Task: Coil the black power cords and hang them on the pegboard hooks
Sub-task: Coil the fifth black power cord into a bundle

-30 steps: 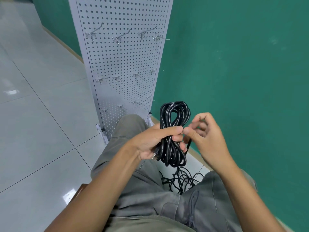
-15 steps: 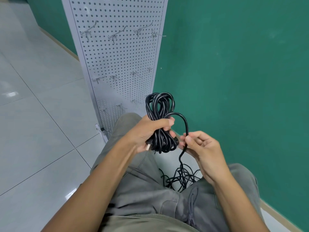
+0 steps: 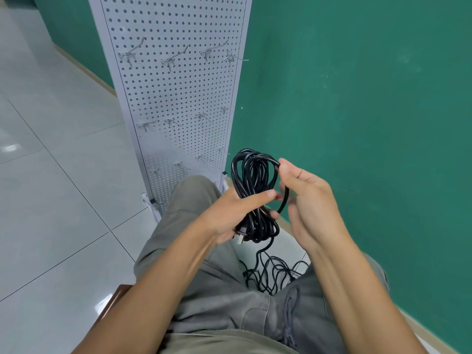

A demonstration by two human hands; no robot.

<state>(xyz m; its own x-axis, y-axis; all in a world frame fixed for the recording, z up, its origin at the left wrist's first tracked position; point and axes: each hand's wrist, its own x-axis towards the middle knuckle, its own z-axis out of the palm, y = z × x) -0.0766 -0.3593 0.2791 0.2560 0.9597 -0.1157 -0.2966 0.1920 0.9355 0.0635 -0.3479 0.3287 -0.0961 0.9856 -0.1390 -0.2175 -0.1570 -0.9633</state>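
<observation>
My left hand grips a coiled black power cord around its middle, with the plug poking out under the palm. My right hand holds the loose strand and lays a turn over the top of the coil, thumb on the cord. More black cord trails down into a loose tangle on the floor between my knees. The white pegboard stands just ahead, with bare metal hooks in three rows.
A green wall runs along the right, close to the pegboard's edge. Glossy white floor tiles spread to the left. I sit on a wooden seat, with my grey trousers filling the lower frame.
My right hand rose from below the coil to its top, carrying the strand up and over. The coil in my left hand stayed roughly in place.
</observation>
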